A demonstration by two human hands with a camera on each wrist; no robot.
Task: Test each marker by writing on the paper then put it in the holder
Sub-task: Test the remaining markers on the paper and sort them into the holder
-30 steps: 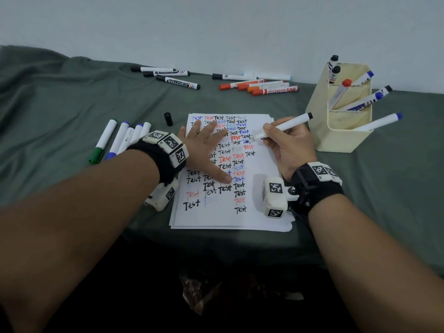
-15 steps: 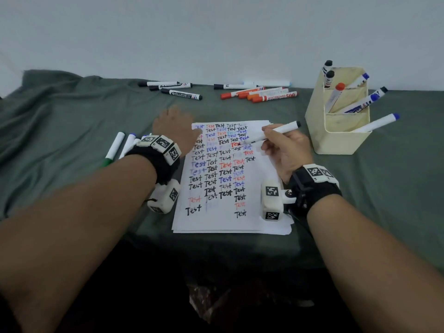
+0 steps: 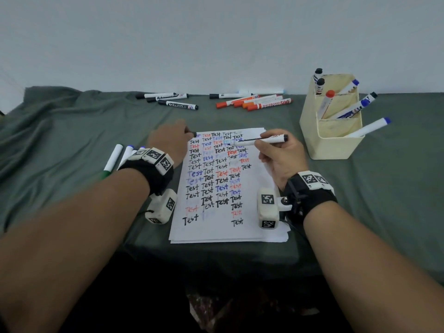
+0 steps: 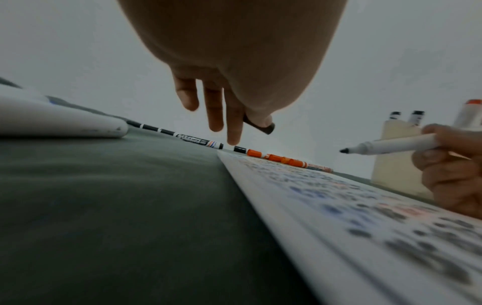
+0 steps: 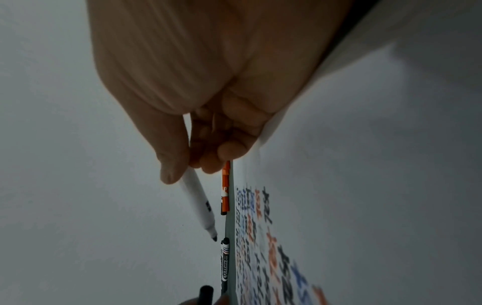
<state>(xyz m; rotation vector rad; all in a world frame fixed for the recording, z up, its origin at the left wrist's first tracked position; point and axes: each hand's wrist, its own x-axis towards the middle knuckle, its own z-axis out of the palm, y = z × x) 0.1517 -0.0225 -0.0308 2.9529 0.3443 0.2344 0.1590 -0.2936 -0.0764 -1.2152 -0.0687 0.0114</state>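
Green cloth (image 3: 72, 131): 1 paper (image 3: 216, 227), 1 holder (image 3: 336, 145), right grip (image 3: 281, 157) pinching 1 uncapped marker (image 3: 266, 140), left grip (image 3: 168, 140) pinching 1 black cap (image 4: 263, 128).

green-clothed table (image 3: 72, 131); paper (image 3: 223, 227), markers (image 3: 254, 104), holder (image 3: 334, 145)

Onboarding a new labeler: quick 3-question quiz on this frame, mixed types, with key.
1. True or false: the marker in the right hand is uncapped.
2. What does the left hand pinch? A) black cap B) orange marker C) paper
3. Fill in: the holder stands to the ___ of the paper.

Key: 1 true, bare tip shows in the left wrist view; 2 A; 3 right.
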